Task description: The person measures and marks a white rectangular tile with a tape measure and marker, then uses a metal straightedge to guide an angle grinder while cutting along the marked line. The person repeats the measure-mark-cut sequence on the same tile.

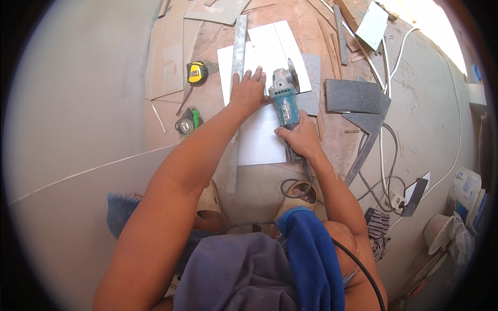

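Observation:
My left hand [248,92] lies flat with its fingers stretched out, over a long grey metal straightedge [239,44] and the white tile [259,136] beside it. The straightedge runs lengthwise across the tile. A teal angle grinder [286,103] is in my right hand [304,137], whose fingers wrap round the rear of its body. The grinder's disc [294,75] stands on edge at the far end, over a second, tilted white piece [282,44]. Whether the disc touches that piece, I cannot tell. The grinder's cord trails back toward my feet.
Left of the tile lie a yellow tape measure [197,72] and a green one [189,122]. Dark tile offcuts [353,96] are at the right, near white cables [382,150] and a socket [398,201]. Buckets [464,189] stand far right. My sandalled feet [303,193] are close to the tile.

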A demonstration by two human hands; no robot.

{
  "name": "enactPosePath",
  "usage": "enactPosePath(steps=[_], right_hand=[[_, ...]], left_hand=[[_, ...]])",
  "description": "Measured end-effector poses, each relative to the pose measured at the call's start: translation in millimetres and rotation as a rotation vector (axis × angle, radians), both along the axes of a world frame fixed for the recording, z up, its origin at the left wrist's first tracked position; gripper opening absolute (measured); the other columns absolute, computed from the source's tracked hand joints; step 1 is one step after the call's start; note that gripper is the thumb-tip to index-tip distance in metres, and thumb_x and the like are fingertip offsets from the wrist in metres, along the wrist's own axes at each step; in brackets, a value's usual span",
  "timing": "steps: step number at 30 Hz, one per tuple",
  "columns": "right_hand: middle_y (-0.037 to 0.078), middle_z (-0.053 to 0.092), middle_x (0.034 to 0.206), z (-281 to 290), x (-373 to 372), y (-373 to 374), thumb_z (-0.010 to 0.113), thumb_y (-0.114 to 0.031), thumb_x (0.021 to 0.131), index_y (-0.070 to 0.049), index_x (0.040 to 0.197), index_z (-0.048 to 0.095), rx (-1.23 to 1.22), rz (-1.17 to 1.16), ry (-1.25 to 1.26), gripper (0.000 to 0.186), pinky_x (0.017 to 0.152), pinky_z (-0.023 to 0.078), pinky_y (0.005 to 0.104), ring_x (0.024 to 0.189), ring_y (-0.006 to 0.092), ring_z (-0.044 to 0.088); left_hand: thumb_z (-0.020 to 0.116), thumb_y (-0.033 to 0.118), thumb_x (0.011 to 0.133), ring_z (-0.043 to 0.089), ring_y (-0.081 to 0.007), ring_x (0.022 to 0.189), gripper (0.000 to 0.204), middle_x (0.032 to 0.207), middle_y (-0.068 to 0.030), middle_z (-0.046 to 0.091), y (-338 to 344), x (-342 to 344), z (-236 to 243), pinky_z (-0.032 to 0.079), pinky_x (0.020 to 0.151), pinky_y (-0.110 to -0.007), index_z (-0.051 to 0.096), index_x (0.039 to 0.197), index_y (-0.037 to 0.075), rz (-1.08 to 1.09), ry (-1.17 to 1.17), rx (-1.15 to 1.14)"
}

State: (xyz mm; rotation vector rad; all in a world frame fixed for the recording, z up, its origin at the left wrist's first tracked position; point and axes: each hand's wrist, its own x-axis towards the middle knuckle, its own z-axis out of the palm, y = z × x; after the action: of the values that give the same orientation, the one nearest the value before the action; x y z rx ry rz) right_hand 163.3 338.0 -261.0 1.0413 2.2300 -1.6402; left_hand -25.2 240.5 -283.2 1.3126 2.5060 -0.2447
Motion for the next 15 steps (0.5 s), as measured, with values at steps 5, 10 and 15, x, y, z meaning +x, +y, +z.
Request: enactPosePath(steps=[5,10,15], right_hand=[[0.024,0.066,0.088,1.2,-1.2,-1.9,0.078,-0.035,0.066,0.011,0.115,0.054,0.018,-0.037,0.014,0.071,0.076,0.052,0.0400,0.082,0.0344,0.066],[0.030,0.067,0.095,-1.0,-11.2,2.1,0.077,-0.035,0.067,0.011,0.115,0.054,-0.030,-0.043,0.014,0.071,0.081,0.053,0.0428,0.090,0.0403,0.068],[0.029,0.067,0.093,-2.3,-21.4,5.4,0.078,-0.035,0.066,0.011,0.113,0.054,-0.002,-0.044,0.055,0.070,0.080,0.053,0.0432,0.088,0.0400,0.068]], left_hand=[[0.074,0.045,0.081,0.041,-0.0301,0.141,0.080,0.157,-0.0109,0.037,-0.9,0.3,0.0,0.030,0.112,-0.059,0.046,0.145,0.006,-0.008,0.013,0.011],[0.074,0.045,0.080,0.040,-0.0300,0.141,0.080,0.157,-0.0109,0.036,-0.5,0.4,-0.5,0.030,0.112,-0.059,0.046,0.145,0.006,0.002,-0.008,0.017],[0.075,0.049,0.078,0.042,-0.0309,0.140,0.085,0.156,-0.0097,0.039,-3.2,-1.6,-9.7,0.030,0.111,-0.058,0.046,0.145,0.006,-0.016,0.014,0.042]])
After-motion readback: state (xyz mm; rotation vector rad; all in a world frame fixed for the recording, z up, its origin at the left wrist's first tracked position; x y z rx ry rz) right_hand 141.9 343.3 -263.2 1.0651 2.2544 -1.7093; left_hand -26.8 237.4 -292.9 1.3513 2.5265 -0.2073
